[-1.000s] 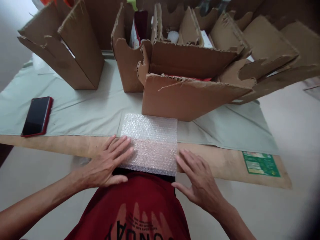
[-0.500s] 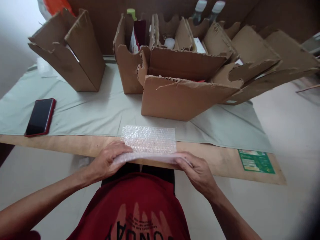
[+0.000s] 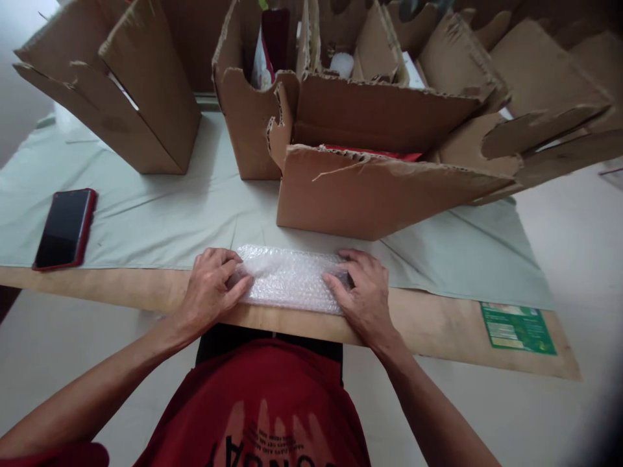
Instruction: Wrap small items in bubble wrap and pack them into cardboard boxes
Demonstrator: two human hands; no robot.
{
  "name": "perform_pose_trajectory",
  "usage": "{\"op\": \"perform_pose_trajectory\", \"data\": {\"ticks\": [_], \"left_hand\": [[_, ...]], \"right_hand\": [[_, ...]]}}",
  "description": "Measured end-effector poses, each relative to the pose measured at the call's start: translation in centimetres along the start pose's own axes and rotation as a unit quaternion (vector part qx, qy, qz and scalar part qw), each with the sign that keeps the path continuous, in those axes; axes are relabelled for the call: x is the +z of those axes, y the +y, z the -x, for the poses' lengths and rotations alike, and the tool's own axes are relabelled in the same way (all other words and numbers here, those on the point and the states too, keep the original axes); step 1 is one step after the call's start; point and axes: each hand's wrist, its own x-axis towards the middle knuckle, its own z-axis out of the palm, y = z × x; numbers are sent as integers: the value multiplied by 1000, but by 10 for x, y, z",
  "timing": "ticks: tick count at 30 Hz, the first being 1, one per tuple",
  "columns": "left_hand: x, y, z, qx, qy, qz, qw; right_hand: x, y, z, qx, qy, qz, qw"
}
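Observation:
A clear bubble wrap sheet (image 3: 287,279), folded over on itself, lies on the wooden table edge (image 3: 146,292) right in front of me. My left hand (image 3: 210,288) grips its left end with curled fingers. At the right end my right hand (image 3: 363,295) pinches and presses the fold down. Both hands rest on the table, the wrap between them.
A pale green cloth (image 3: 160,214) covers the table. On it stand torn cardboard boxes: one at the back left (image 3: 141,97), a large one just behind the wrap (image 3: 370,194). A red-cased phone (image 3: 63,227) lies at the left. A green label (image 3: 518,327) sits at the right.
Both hands went from lying flat beside the spread sheet to lifting its near edge, then folding it away from me. The wrap is now doubled and shorter.

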Motion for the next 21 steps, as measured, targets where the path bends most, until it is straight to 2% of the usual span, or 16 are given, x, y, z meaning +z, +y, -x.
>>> {"op": "perform_pose_trajectory", "data": {"ticks": [5,8,11,13,17,21], "left_hand": [[4,-4,-8,-22,-6,-39,999],[0,-10,-16,-40,-37,-48,997],[-5,-13,-24,-27,-84,-35,995],[-6,-12,-28,-27,-91,-13,995],[-10,-2,-28,-62,-62,100,991],[-22,9,-23,-162,-61,280,944]], "right_hand": [[1,6,-3,-7,-16,39,999],[1,8,-8,-27,-38,62,997],[-1,7,-14,-27,-47,36,998],[-4,4,-16,-14,-56,-3,998],[-16,-6,-12,61,-83,-101,990],[-32,-13,-4,120,-75,-195,970]]}}
